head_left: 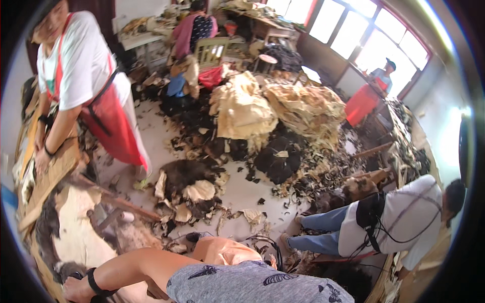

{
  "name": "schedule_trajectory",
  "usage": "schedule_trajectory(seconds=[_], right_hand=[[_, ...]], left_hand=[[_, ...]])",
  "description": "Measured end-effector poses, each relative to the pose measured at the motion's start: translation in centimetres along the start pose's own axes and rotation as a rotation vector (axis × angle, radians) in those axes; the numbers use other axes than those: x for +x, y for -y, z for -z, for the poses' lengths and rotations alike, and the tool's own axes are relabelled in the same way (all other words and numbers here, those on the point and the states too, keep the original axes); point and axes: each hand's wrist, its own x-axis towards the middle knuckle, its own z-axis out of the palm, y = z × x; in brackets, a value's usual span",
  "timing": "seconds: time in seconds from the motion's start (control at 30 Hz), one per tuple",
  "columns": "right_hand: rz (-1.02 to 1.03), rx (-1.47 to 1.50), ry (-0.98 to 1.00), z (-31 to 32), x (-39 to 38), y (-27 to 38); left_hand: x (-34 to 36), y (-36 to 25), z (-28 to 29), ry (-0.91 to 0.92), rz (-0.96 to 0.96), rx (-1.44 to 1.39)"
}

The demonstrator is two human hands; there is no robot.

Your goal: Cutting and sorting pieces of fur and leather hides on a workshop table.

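Note:
My right arm, in a grey sleeve with dark butterfly prints, comes in along the lower edge and reaches left. My right hand (76,290) is closed at the bench, low at the left, with a black strap round its wrist. A small dark piece shows at its top; what the fingers hold cannot be made out. Close by lies a pale hide (76,227) with dark fur along its edge, draped over the bench. Part of another forearm shows beneath my right arm, but my left hand is out of view.
A co-worker in a red apron (113,118) leans over a wooden board (50,184) at the left. Another in blue trousers (323,227) bends at the right. Hide piles (242,108), dark fur (278,156) and scraps cover much of the floor. Two more people are farther back.

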Motion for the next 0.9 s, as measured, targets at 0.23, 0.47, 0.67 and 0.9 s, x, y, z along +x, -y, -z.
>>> schedule_trajectory(seconds=[0.23,0.47,0.67,0.9], right_hand=[[-0.156,0.053,-0.231,4.4,-8.0,-5.3],[-0.05,0.168,-0.335,3.9,-11.2,-6.0],[0.079,0.226,-0.223,10.5,-17.0,-1.7],[0.364,0.422,-0.144,6.3,-15.5,-3.3]], left_hand=[[7.0,0.5,-3.7,0.143,-0.575,0.516],[7.3,-3.6,-5.3,0.14,-0.312,0.306],[5.9,-4.8,-6.1,0.057,0.025,0.097],[4.2,-0.5,-7.3,-0.105,0.067,-0.28]])
